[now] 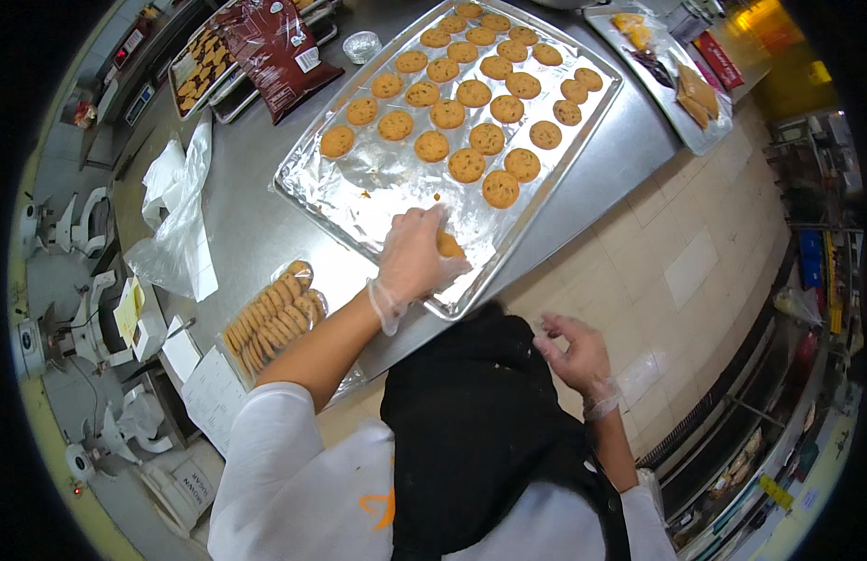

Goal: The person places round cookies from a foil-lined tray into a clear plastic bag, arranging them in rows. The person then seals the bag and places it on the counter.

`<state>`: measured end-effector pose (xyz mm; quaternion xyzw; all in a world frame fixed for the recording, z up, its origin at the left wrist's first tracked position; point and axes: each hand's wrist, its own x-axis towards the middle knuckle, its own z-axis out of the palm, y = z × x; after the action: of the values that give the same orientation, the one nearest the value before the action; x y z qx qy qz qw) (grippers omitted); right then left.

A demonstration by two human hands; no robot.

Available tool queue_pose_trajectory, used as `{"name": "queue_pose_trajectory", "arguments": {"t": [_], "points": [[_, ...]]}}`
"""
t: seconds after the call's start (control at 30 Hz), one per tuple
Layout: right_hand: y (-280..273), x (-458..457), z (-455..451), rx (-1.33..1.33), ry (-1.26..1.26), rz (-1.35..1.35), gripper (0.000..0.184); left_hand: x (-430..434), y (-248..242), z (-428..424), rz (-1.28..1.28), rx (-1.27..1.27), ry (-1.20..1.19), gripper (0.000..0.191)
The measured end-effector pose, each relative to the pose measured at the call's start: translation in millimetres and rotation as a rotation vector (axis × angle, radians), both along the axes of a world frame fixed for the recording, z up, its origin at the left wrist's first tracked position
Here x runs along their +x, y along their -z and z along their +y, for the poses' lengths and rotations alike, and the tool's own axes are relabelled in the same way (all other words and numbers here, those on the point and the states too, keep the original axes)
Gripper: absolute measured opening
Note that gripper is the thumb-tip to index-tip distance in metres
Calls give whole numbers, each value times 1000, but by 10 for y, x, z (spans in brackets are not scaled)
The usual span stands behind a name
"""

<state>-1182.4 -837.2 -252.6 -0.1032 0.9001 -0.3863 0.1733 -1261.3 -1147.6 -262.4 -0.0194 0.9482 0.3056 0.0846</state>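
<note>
My left hand [419,245], in a clear plastic glove, reaches over the near corner of a foil-lined metal baking tray [377,186]. Its fingers and thumb are around a cookie [449,245], partly hidden by the hand. Rows of chip-studded cookies [447,113] lie on the tray's farther part. Crumbs dot the bare foil close to my hand. My right hand [577,354], also gloved, hangs beside the black apron [475,421] over the floor. Its fingers are apart and hold nothing visible. Left of my left forearm, a clear pack of stacked cookies [276,315] rests on the steel table [247,189].
A crumpled plastic bag [184,210] and papers [212,393] lie at the left. Behind them are a brown printed bag [276,56], another tray of baked pieces [202,73] and foil cups [362,47]. A second tray [658,77] holds piping bags at right.
</note>
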Motion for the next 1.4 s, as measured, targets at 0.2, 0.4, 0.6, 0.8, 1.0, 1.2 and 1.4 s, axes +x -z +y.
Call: {"name": "queue_pose_trajectory", "arguments": {"t": [0.2, 0.4, 0.6, 0.8, 1.0, 1.2, 1.4], "points": [[-43, -1691, -304, -30, -274, 459, 47, 142, -199, 66, -196, 64, -38, 55], [190, -2793, -1004, -269, -778, 400, 48, -131, -41, 20, -11, 815, -1004, 44], [-10, -3055, -1623, -459, -919, 99, 59, -445, 345, -658, 553, 2098, -864, 49], [87, -3056, -1917, -590, -881, 225, 63, -674, 206, 48, 645, 2189, -931, 54], [-43, -3364, -2357, -382, -1079, -60, 62, -412, 172, 424, 716, 2283, -1104, 51], [212, -3502, -3530, 118, -1426, 729, 69, -241, 148, 530, 781, 2232, -1214, 48], [119, -3639, -3850, 306, -1637, 642, 71, 6, -184, 660, 784, 2105, -1356, 44]]}}
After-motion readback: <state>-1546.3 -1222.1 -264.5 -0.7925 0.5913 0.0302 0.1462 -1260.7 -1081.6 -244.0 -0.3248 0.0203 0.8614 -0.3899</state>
